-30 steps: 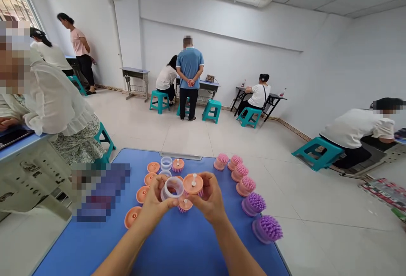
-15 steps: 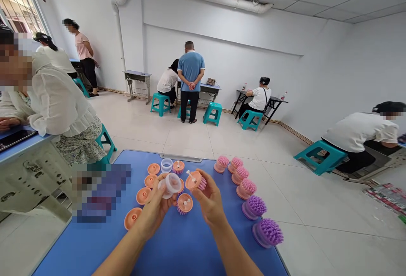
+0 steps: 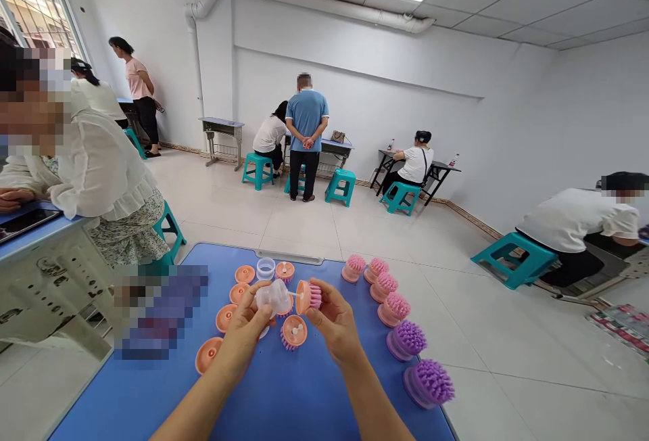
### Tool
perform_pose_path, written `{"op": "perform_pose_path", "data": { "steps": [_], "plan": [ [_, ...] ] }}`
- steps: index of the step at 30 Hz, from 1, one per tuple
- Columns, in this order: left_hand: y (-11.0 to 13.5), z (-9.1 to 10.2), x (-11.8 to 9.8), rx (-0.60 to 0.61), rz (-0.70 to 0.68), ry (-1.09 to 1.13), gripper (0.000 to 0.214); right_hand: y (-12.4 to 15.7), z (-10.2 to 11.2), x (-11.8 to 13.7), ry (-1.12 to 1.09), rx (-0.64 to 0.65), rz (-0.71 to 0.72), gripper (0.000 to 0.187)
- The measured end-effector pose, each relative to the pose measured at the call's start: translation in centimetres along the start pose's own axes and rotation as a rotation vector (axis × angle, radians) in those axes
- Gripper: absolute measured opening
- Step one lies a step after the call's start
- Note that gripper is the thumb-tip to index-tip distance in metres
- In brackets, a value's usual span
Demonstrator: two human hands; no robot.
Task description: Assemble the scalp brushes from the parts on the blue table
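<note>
My left hand (image 3: 247, 325) is closed around a clear plastic cup (image 3: 274, 297), tipped on its side with its mouth to the right. In my right hand (image 3: 332, 316) is a pink-bristled brush head (image 3: 307, 297) with an orange base; its white stem points left and meets the cup's mouth. Below them an orange-backed brush head (image 3: 294, 331) lies bristles down with white pieces on top, and another brush head (image 3: 284, 271) lies farther back. A clear ring-like cup (image 3: 266, 268) stands beside it. Several orange round caps (image 3: 226, 318) form a column left of my hands.
Along the blue table's (image 3: 284, 400) right side runs a row of finished-looking brushes, pink (image 3: 393, 308) and purple (image 3: 428, 383). A co-worker (image 3: 101, 157) leans on a desk at left, a phone (image 3: 25, 223) before them. Other people and teal stools (image 3: 341, 187) are farther off.
The brush head in my right hand has turned so its stem points at the cup. My left hand has tipped the cup onto its side, and the two pieces now meet.
</note>
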State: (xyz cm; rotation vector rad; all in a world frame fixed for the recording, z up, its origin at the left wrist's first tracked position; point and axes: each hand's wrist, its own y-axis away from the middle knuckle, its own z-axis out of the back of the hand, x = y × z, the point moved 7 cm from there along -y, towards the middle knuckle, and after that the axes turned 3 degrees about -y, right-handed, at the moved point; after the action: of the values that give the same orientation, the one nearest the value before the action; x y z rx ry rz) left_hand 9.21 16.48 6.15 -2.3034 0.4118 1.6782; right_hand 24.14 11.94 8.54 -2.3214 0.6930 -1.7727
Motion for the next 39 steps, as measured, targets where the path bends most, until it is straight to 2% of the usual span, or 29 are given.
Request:
{"op": "perform_pose_path", "data": {
  "steps": [9,14,22,31,34,39],
  "plan": [
    [0.1,-0.4,-0.4,0.023,0.018,-0.077,0.058,0.2,-0.4,-0.1,0.029,0.068,-0.039,0.044],
    [0.4,-0.8,-0.7,0.045,0.038,-0.164,0.058,0.2,-0.6,-0.3,0.046,0.084,-0.062,0.044],
    [0.3,-1.0,-0.6,0.078,0.012,-0.156,0.045,0.3,-0.8,-0.6,0.032,0.113,-0.084,0.043],
    [0.0,-1.3,-0.3,0.127,0.013,-0.208,0.046,0.2,-0.6,-0.7,0.077,0.124,-0.091,0.04],
    [-0.1,-1.4,-0.5,0.127,0.014,-0.241,0.047,0.2,-0.6,-0.7,0.089,0.165,-0.096,0.039],
    [-0.3,-0.9,-0.4,0.074,0.02,-0.399,0.034,0.2,-1.0,0.2,0.171,0.254,-0.021,0.038]
  ]
}}
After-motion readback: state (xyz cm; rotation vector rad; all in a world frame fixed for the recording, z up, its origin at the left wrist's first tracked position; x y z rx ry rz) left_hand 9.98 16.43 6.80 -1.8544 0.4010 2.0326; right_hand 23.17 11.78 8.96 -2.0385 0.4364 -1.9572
